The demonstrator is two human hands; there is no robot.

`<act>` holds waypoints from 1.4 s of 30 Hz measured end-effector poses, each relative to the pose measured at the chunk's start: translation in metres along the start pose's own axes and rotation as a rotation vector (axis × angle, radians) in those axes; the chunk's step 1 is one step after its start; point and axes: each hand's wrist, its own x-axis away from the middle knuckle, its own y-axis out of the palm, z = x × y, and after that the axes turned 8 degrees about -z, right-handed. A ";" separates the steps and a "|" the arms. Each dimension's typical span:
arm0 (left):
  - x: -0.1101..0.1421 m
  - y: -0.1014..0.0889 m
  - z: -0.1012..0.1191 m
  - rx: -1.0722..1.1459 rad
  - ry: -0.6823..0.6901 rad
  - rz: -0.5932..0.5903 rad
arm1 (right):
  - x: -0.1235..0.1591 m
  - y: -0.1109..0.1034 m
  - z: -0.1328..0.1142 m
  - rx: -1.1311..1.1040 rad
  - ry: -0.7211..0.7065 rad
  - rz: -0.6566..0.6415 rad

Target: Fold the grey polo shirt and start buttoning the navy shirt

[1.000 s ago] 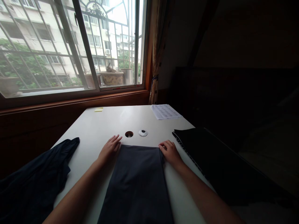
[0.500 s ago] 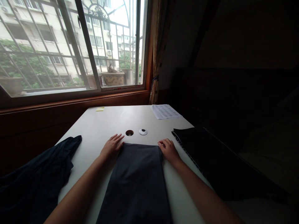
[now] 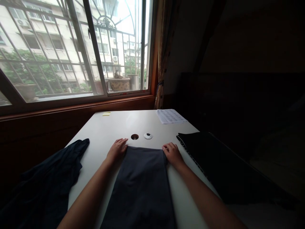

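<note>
A long dark navy cloth point(image 3: 143, 181), folded into a flat panel like a trouser leg, lies on the white table point(image 3: 124, 125) and runs down out of view. Its straight far edge lies between my hands. My left hand point(image 3: 117, 149) rests at the far left corner, fingers stretched forward on the tabletop and the thumb side touching the cloth. At the far right corner, my right hand point(image 3: 172, 154) has bent fingers closed on the edge. Slight creases show on the cloth near its upper part.
Another dark blue garment point(image 3: 57, 171) lies crumpled at left. A black cloth point(image 3: 221, 165) lies at right. Beyond my hands are a round cable hole point(image 3: 134, 137), its white cover point(image 3: 148, 136), printed sheets point(image 3: 171, 116) and a yellow note point(image 3: 106, 114). A barred window point(image 3: 71, 54) stands behind.
The whole view has shifted slightly, so most things appear a little further right. Both hands stay at the cloth's far corners, and the cloth keeps its place between them.
</note>
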 end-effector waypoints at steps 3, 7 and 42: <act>-0.001 -0.001 0.000 0.022 0.007 0.027 | 0.000 -0.001 0.000 0.007 0.001 -0.002; -0.001 -0.004 -0.002 0.054 0.015 0.060 | 0.000 0.000 0.000 0.010 0.005 -0.007; -0.004 -0.009 -0.001 0.162 0.014 0.037 | 0.001 -0.007 -0.001 -0.060 0.004 -0.047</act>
